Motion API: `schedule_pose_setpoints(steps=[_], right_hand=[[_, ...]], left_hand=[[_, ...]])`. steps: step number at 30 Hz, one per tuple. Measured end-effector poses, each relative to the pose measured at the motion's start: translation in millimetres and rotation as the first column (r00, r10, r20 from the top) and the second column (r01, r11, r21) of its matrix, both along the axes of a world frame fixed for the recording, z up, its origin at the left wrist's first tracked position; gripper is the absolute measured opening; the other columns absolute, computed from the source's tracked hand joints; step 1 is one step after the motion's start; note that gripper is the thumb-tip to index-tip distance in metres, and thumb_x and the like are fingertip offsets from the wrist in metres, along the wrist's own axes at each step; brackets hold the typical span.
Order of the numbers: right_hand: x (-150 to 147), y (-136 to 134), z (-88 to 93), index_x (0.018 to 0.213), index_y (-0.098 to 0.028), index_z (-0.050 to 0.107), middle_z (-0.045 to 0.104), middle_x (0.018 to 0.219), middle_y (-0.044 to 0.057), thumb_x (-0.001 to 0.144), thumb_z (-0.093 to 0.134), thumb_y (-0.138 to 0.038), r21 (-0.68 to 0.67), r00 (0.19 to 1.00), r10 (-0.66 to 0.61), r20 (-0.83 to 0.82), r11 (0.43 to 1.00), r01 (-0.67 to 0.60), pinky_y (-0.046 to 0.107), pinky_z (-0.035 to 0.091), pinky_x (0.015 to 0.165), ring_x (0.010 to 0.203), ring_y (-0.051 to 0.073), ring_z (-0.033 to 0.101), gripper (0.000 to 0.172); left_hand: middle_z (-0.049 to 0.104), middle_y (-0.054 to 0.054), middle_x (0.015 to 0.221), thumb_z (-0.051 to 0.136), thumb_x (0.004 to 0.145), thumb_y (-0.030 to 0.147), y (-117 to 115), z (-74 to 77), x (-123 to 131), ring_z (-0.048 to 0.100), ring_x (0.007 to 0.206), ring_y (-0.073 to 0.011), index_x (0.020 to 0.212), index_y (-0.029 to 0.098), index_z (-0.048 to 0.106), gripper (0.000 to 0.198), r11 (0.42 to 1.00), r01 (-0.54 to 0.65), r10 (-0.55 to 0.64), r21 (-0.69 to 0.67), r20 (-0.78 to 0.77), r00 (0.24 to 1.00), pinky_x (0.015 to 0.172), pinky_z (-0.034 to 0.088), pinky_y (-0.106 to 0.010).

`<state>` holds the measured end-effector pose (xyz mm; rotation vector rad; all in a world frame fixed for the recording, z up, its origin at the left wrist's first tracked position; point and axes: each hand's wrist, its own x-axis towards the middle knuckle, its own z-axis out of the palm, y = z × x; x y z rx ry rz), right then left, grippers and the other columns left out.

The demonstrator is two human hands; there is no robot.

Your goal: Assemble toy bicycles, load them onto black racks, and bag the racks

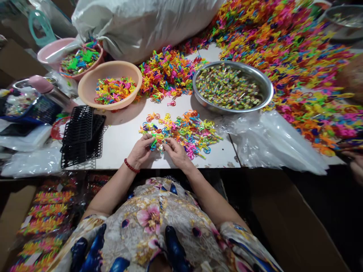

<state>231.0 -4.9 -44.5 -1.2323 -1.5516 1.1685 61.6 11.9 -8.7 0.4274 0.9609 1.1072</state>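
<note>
Left hand (141,150) pinches a green piece (153,142), probably light, stiff, best taken by edges; right hand (178,153) has unclear hold.

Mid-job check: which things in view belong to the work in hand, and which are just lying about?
In the work:
small plastic pieces at the left hand, right hand close beside
loose colourful pile
probably the metal bowl and peach bowl, both holding small pieces

Apparently lying about:
black plastic racks
clear plastic bags
pink-topped flask
blue basket
</note>
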Motion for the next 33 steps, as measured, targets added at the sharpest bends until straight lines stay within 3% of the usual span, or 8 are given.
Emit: schedule_pose_setpoints(steps=[7,12,16,21,26,33], right_hand=[[-5,-3,5.5,0.101,-0.020,0.067,0.071,0.089,0.003,0.091,0.056,-0.047,-0.026,1.000,-0.026,-0.006,0.999,0.026,0.030,0.049,0.077,0.082,0.018,0.064,0.031],[-9,-7,5.2,0.097,-0.020,0.069,0.072,0.088,0.002,0.089,0.060,-0.045,0.000,0.999,-0.036,-0.007,0.999,0.036,0.028,0.049,0.075,0.081,0.017,0.064,0.028],[-12,-11,5.7,0.097,-0.021,0.069,0.073,0.088,0.002,0.090,0.060,-0.043,0.037,0.999,-0.030,-0.024,0.999,0.031,0.029,0.051,0.076,0.080,0.017,0.066,0.026],[-12,-14,7.9,0.099,-0.021,0.069,0.073,0.091,0.003,0.091,0.059,-0.039,0.114,0.999,-0.042,-0.003,0.993,0.042,0.030,0.052,0.077,0.083,0.019,0.068,0.022],[-11,-17,8.5,0.100,-0.020,0.069,0.073,0.094,0.006,0.092,0.059,-0.035,0.191,0.994,-0.082,0.075,0.979,0.066,0.030,0.052,0.081,0.086,0.019,0.068,0.020],[-11,-19,4.8,0.106,-0.023,0.071,0.074,0.099,0.007,0.093,0.059,-0.038,0.205,0.998,-0.048,0.051,0.978,0.036,0.034,0.054,0.085,0.090,0.020,0.069,0.023]], left_hand=[[0.060,0.004,0.064,0.086,0.066,0.041,-13,-4.5,13,0.054,0.051,-0.0076,0.078,0.017,0.052,0.044,0.997,-0.055,0.061,0.057,-0.112,0.992,0.050,0.046,-0.021],[0.055,0.007,0.063,0.083,0.069,0.047,-14,-11.3,14,0.049,0.049,-0.0059,0.086,0.018,0.051,0.046,0.992,-0.053,0.070,0.112,-0.154,0.986,0.045,0.038,-0.018],[0.056,0.006,0.065,0.077,0.074,0.053,-14,-22.6,13,0.050,0.051,-0.0067,0.082,0.018,0.051,0.044,0.987,-0.028,0.069,0.160,-0.256,0.964,0.048,0.041,-0.020],[0.054,0.006,0.064,0.071,0.079,0.055,-18,-29.6,14,0.047,0.050,-0.0071,0.083,0.019,0.050,0.042,0.984,-0.008,0.073,0.177,-0.361,0.930,0.048,0.040,-0.021],[0.051,0.007,0.061,0.070,0.079,0.057,-19,-31.5,16,0.045,0.048,-0.0079,0.083,0.020,0.048,0.043,0.986,-0.009,0.067,0.168,-0.348,0.935,0.046,0.038,-0.021],[0.052,0.006,0.067,0.068,0.084,0.051,-21,-29.8,14,0.045,0.054,-0.0071,0.082,0.020,0.051,0.036,0.973,0.007,0.097,0.231,-0.437,0.894,0.050,0.039,-0.019]])
